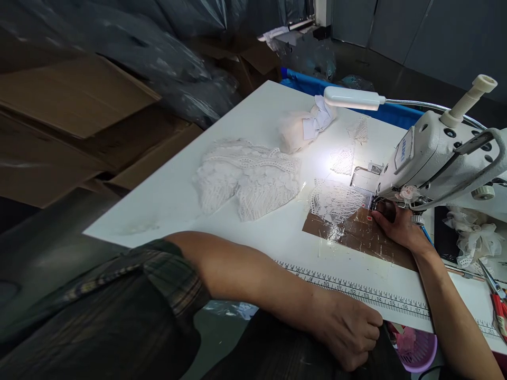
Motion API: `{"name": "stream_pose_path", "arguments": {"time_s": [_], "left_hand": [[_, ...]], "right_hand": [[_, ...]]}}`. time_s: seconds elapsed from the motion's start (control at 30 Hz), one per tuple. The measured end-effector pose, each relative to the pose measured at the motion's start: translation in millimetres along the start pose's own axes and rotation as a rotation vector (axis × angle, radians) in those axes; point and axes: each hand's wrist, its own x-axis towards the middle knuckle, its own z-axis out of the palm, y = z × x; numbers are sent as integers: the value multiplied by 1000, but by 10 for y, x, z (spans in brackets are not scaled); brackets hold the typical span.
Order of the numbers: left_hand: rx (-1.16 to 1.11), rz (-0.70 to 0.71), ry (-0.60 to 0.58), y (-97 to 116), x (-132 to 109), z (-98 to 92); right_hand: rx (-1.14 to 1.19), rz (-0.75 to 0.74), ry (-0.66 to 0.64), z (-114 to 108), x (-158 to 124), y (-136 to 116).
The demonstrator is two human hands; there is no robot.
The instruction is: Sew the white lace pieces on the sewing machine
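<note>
My right hand [396,227] is under the head of a white sewing machine [431,148], its thumb and fingertips close together at the presser foot and needle. What they pinch is too small or hidden to make out. Just left of it, a piece of white lace [336,200] lies partly on a brown sheet [348,235]. My left hand [348,327] is closed in a fist at the table's front edge, in front of the printed ruler strip [356,293]. Whatever is inside its curled fingers is hidden.
A larger white lace piece [253,179] and a bundle of pale fabric [303,129] lie left on the white table [158,211]. A lamp [352,98] shines over smaller lace scraps [343,160]. Red-handled scissors [497,306] are at right; a purple basket [423,351] is below. Cardboard boxes [71,95] stand left.
</note>
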Motion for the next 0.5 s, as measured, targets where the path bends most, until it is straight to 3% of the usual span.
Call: {"name": "stream_pose_path", "arguments": {"time_s": [0.33,0.5], "left_hand": [[-19,-15,11,15,3,30],[-10,-6,2,12,1,26]], "right_hand": [[-31,18,18,-41,-22,-64],[-29,59,98,8,-49,-131]]}}
